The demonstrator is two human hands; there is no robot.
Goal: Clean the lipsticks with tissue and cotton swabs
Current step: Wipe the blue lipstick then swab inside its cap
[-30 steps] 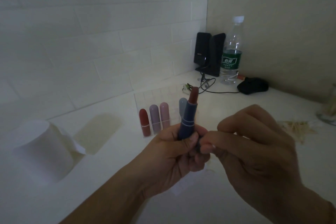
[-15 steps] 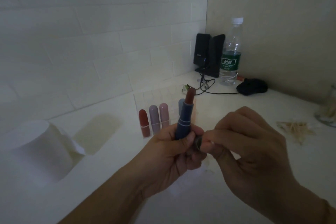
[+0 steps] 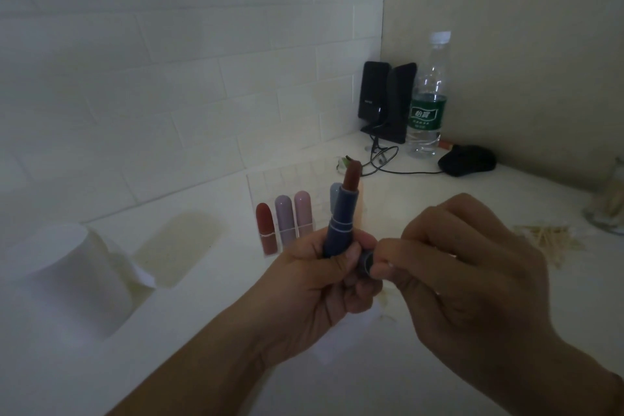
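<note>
My left hand (image 3: 317,290) holds a blue lipstick (image 3: 341,219) upright over the white counter, its brown-red stick raised out of the tube. My right hand (image 3: 462,284) pinches the tube's base (image 3: 366,262) between thumb and fingers. Behind them stands a clear holder (image 3: 287,179) with a red lipstick (image 3: 266,230), a lilac one (image 3: 284,219), a pink one (image 3: 303,214) and a pale blue one (image 3: 335,192) partly hidden. A tissue roll (image 3: 64,277) sits at the left. Loose cotton swabs (image 3: 553,240) lie at the right.
In the far corner are black speakers (image 3: 385,101), a water bottle (image 3: 427,98), a black mouse (image 3: 467,160) and a cable (image 3: 388,162). A glass jar of swabs (image 3: 611,209) stands at the right edge. A sheet of tissue (image 3: 341,341) lies under my hands.
The lipstick has tilted slightly and my right hand has turned at the tube's base, with the base ring now showing between my fingers. Nothing else has moved.
</note>
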